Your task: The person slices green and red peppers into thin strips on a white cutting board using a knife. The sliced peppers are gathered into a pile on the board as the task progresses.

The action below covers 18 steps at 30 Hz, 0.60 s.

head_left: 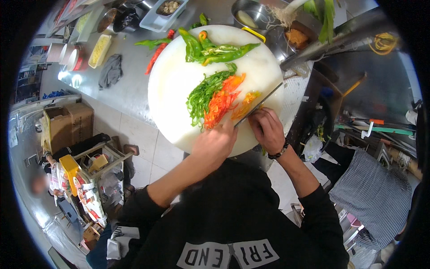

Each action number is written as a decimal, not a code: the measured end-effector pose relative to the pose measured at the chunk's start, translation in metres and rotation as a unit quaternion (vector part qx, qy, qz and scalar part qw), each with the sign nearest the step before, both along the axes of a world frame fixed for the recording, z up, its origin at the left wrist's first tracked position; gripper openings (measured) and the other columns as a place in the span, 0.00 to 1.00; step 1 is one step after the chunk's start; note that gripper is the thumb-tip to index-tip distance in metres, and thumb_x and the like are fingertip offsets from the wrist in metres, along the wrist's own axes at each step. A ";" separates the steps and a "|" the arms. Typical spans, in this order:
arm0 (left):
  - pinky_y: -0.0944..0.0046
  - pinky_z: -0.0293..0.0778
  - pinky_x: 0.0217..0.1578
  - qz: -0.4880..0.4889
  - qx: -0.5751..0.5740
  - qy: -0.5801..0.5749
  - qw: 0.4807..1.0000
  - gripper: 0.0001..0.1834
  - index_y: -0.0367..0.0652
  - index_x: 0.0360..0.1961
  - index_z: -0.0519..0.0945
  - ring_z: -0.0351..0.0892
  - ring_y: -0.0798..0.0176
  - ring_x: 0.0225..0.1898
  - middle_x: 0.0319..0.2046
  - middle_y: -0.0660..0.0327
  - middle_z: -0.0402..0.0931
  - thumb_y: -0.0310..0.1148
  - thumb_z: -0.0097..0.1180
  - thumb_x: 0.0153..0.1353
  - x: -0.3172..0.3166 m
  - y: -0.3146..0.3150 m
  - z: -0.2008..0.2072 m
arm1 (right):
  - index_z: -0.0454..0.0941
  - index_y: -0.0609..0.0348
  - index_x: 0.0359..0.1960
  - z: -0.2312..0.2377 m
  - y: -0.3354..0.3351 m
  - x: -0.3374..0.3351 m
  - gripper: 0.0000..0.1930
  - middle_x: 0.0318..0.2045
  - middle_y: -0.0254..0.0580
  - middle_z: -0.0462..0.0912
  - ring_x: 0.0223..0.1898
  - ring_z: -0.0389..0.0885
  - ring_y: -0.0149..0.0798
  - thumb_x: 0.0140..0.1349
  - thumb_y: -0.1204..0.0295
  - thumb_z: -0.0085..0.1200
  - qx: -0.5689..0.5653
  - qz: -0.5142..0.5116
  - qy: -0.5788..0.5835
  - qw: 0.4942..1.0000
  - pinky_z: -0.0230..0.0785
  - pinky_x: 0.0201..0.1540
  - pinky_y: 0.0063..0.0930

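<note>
My left hand (215, 144) is closed round the handle of a kitchen knife (265, 99), its blade slanting away to the right over a round white cutting board (168, 96). Curled fingers of my right hand (268, 129) press on the board right beside the blade, over a yellow pepper mostly hidden beneath them. Shredded yellow-orange pepper (246, 104) lies just left of the blade. Further left are piles of red pepper shreds (222, 105) and green pepper shreds (200, 97). Larger split green peppers (215, 51) rest at the board's far side.
Red chillies (156, 57) lie beside the board on the steel counter (134, 85). A grey cloth (110, 71) and a tub of yellow shreds (99, 51) are at left. Metal bowls (251, 13) and a leek (286, 13) stand far right. Another person sits at lower left.
</note>
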<state>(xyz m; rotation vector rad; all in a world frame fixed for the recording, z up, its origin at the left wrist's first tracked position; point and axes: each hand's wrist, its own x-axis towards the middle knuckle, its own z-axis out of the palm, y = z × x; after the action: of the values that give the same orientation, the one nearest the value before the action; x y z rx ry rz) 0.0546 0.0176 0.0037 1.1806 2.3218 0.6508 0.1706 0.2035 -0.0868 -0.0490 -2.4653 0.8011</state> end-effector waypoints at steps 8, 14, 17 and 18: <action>0.37 0.80 0.31 -0.035 -0.016 -0.012 0.999 0.11 0.36 0.41 0.74 0.85 0.32 0.28 0.24 0.41 0.81 0.34 0.59 0.75 -0.016 -0.011 0.036 | 0.79 0.66 0.47 -0.006 0.003 0.007 0.17 0.46 0.51 0.85 0.51 0.84 0.55 0.56 0.85 0.70 0.020 0.002 -0.012 1.000 0.80 0.55 0.43; 0.36 0.80 0.31 0.013 0.020 -0.007 1.000 0.12 0.36 0.41 0.74 0.85 0.32 0.29 0.25 0.40 0.82 0.35 0.59 0.76 0.000 0.007 -0.009 | 0.79 0.66 0.46 -0.008 0.001 0.004 0.17 0.44 0.51 0.85 0.49 0.85 0.55 0.55 0.85 0.70 0.016 0.002 -0.002 1.000 0.81 0.55 0.43; 0.35 0.80 0.31 -0.014 0.008 -0.023 1.000 0.13 0.35 0.42 0.74 0.84 0.31 0.28 0.25 0.39 0.81 0.35 0.59 0.76 -0.017 0.015 -0.007 | 0.79 0.66 0.46 -0.006 0.002 0.004 0.18 0.44 0.50 0.85 0.49 0.85 0.55 0.55 0.85 0.70 0.022 -0.003 -0.005 1.000 0.81 0.54 0.43; 0.35 0.79 0.31 -0.017 -0.005 -0.038 0.999 0.13 0.35 0.42 0.74 0.84 0.31 0.28 0.25 0.39 0.81 0.35 0.59 0.76 -0.019 0.011 0.006 | 0.79 0.66 0.46 -0.007 0.004 0.004 0.18 0.44 0.50 0.85 0.49 0.85 0.54 0.55 0.85 0.70 0.019 0.002 -0.001 1.000 0.81 0.54 0.43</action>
<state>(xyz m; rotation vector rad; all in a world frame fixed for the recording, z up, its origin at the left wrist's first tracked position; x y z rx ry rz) 0.0352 0.0286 0.0094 1.1673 2.2361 0.6592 0.1748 0.2075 -0.0938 -0.0316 -2.4833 0.7549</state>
